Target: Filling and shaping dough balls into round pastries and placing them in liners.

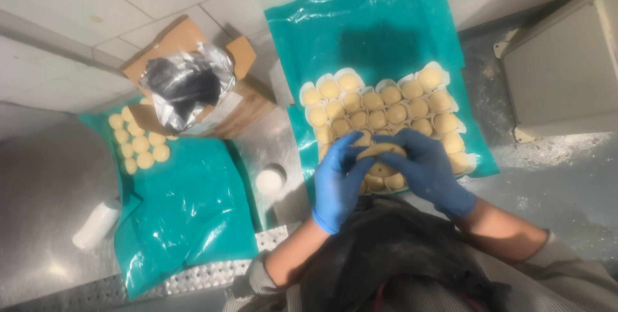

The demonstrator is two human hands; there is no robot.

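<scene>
your left hand [336, 183] and right hand [425, 170] both grip closed on one dough piece [381, 152], near the tray's [386, 35] dough balls [380, 109].

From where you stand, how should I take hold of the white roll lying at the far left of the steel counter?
Grip the white roll around its middle, coming from above with fingers across its short width. It lies flat and slanted on the bare steel counter, just off the edge of the teal sheet, so both long sides look free. Both hands are busy: left hand and right hand hold a dough piece.
</scene>
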